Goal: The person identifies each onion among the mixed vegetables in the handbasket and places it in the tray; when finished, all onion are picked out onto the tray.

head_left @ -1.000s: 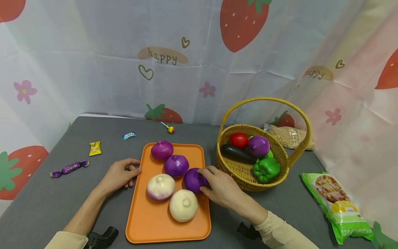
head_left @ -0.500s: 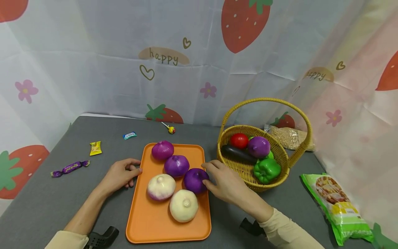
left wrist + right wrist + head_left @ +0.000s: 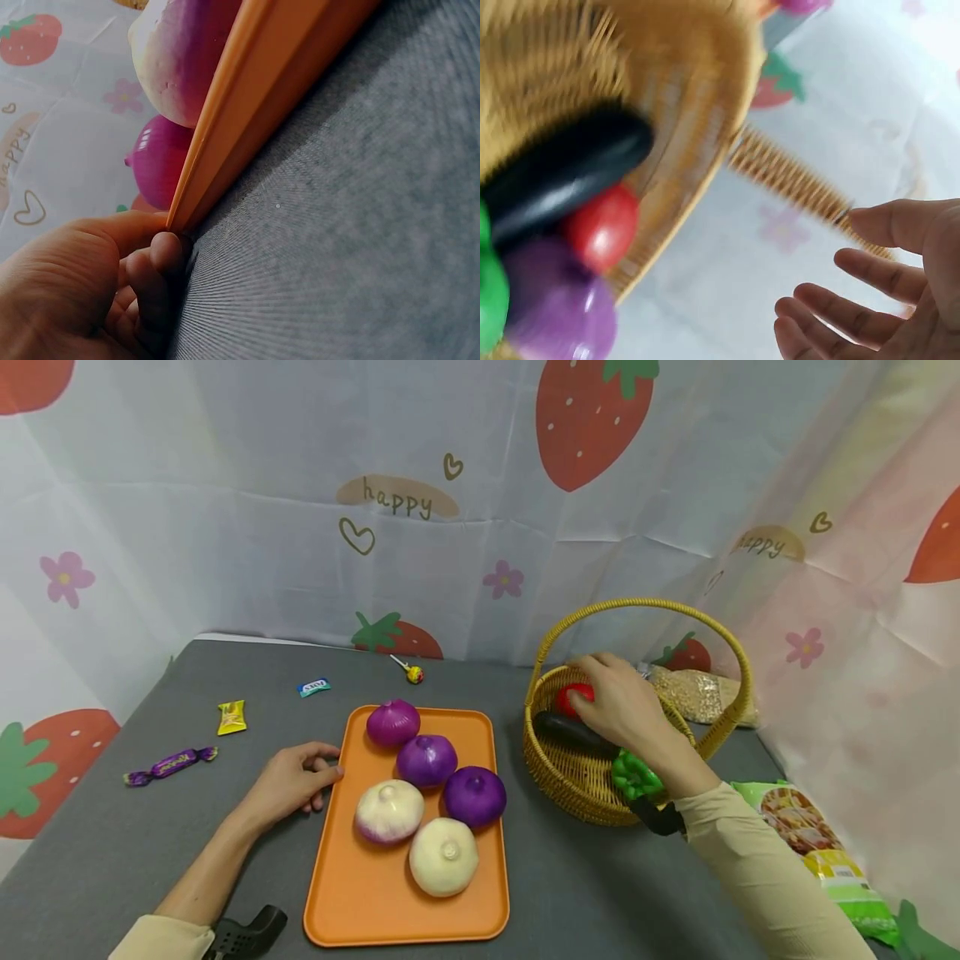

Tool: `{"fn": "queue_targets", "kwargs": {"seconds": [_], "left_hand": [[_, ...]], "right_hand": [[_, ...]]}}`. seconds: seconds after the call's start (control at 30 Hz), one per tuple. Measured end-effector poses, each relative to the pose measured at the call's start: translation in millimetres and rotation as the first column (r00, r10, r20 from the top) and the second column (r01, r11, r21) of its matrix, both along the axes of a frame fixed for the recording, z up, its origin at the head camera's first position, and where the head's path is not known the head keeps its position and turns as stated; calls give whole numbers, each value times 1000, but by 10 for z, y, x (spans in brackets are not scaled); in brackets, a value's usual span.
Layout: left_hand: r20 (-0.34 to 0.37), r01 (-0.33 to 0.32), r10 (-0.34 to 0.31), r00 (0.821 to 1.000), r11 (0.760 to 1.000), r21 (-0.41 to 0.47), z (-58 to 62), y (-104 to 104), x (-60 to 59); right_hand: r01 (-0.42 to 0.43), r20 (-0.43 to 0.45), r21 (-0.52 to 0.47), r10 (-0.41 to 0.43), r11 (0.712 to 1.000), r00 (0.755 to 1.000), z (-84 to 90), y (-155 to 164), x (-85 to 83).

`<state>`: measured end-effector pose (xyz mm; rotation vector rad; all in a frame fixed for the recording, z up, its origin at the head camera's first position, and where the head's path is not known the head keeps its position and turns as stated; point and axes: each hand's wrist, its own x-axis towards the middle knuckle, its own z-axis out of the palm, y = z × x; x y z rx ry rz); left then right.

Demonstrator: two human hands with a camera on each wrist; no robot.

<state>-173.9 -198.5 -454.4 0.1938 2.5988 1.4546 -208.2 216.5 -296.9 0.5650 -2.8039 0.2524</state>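
Note:
My left hand (image 3: 292, 785) pinches the left rim of an orange tray (image 3: 360, 910); in the left wrist view the thumb and fingertips meet at its edge. On the tray lie three purple onions (image 3: 474, 797) and two whitish ones, a purple-based onion (image 3: 388, 811) and a cream onion (image 3: 443, 857). Over the wicker basket (image 3: 570, 802), under its handle, is my right hand (image 3: 618, 702), fingers spread and holding nothing in the right wrist view. The basket contains an eggplant (image 3: 573, 733), a tomato (image 3: 604, 227), a green bell pepper (image 3: 633, 775) and a purple onion (image 3: 562, 307), hidden from the head view.
Left of the tray are a purple-wrapped candy (image 3: 172, 763) and a yellow packet (image 3: 232, 717). A blue packet (image 3: 313, 687) and a lollipop (image 3: 412, 673) lie farther back. Behind the basket is a grain bag (image 3: 705, 693); a green food bag (image 3: 840, 868) lies right, partly behind the sleeve.
My right hand has left the purple onion at the tray's right side and moved right and away, over the basket. The left hand stays at the tray's rim.

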Motion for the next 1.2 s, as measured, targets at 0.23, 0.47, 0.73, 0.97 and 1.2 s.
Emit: {"fn": "queue_targets", "kwargs": {"seconds": [0.23,0.47,0.73,0.97,1.2], "left_hand": [[-5,-6,6,1000,1000,2,6,1,3],[-8,-3,4,1000,1000,1,-7,-1,0],[-14,-1,1,1000,1000,3,-17,-5,0],[-18,-3,3,1000,1000,2,-38,-1,1],[-22,0,0,1000,1000,10,-41,-14,-3]], "right_hand": [[48,144,77,-59,996,988,15,276,-241],[41,313,240,-117,970,943,-77,404,-343],[0,443,292,-135,956,887,-161,477,-438],[12,449,293,-149,956,881,-165,500,-429],[107,293,184,-159,977,943,-83,420,-238]]}}
